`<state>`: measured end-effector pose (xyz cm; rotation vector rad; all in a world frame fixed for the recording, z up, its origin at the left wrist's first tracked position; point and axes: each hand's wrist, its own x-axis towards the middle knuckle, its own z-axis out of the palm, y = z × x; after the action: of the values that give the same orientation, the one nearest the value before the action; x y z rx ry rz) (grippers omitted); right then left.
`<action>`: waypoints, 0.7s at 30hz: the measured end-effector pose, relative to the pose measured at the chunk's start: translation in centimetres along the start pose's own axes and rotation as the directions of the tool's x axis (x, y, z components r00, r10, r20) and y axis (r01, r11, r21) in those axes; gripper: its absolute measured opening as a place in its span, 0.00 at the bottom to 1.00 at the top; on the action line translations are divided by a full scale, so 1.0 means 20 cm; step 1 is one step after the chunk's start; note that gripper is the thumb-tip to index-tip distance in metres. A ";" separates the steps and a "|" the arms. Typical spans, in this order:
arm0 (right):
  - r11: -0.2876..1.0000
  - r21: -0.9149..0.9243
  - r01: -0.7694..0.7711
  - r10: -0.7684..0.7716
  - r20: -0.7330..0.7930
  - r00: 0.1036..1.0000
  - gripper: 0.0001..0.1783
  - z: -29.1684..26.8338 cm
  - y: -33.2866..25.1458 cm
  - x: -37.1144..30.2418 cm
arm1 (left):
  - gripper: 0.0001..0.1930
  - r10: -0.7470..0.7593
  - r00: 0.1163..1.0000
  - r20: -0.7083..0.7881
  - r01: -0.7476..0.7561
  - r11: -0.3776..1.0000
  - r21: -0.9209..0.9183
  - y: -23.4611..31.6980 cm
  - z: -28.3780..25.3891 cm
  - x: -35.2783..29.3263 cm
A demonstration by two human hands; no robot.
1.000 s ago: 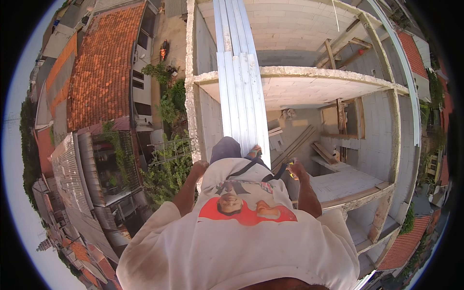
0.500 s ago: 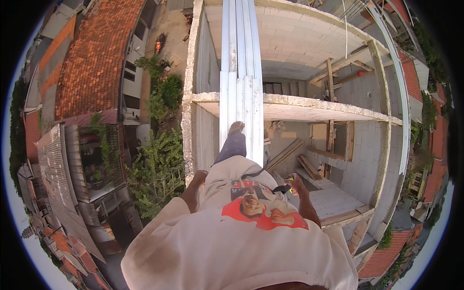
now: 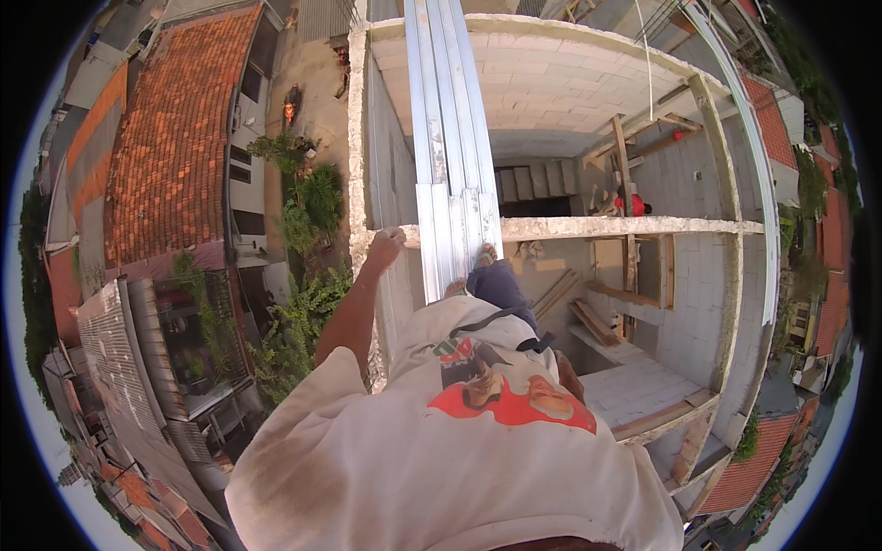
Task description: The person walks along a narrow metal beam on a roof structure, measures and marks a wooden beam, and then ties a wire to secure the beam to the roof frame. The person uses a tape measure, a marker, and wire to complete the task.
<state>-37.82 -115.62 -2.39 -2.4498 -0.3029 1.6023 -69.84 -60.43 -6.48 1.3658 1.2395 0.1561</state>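
My left arm reaches forward on the left. My left hand (image 3: pixel 389 242) has its fingers curled in, and I see nothing in it. In the picture it overlaps the corner of the rough wall tops; whether it touches them I cannot tell. My right hand is hidden beside my shirt (image 3: pixel 413 459); only a sliver of the right arm (image 3: pixel 567 375) shows. Under my feet (image 3: pixel 485 255) lie several long silvery metal channels (image 3: pixel 450 101), overlapping end to end and crossing the wall top. A dark strap (image 3: pixel 537 343) hangs at my waist.
Roofless rooms with pale block walls (image 3: pixel 542 83) drop away on the right. Rough wall tops (image 3: pixel 588 227) run across and along. Below are timber boards (image 3: pixel 595 323) and a person in red (image 3: pixel 634 204). More metal lengths (image 3: pixel 749 119) lie far right. Trees (image 3: pixel 317 202) and tiled roofs (image 3: pixel 175 138) stand left.
My left hand has swung forward and up from beside my waist. The right hand has dropped back out of sight. My other foot is now in front, and a person in red has appeared below.
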 end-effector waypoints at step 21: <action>0.989 -0.045 0.137 -0.134 0.078 0.988 0.32 -0.65 -1.52 1.35 | 0.12 0.117 0.975 0.190 -0.211 0.761 0.613 -0.16 -0.31 0.74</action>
<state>-17.18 -79.68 -12.58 -2.3519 -0.5164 1.6502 -69.86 -46.98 -15.60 2.0373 1.0874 -0.2640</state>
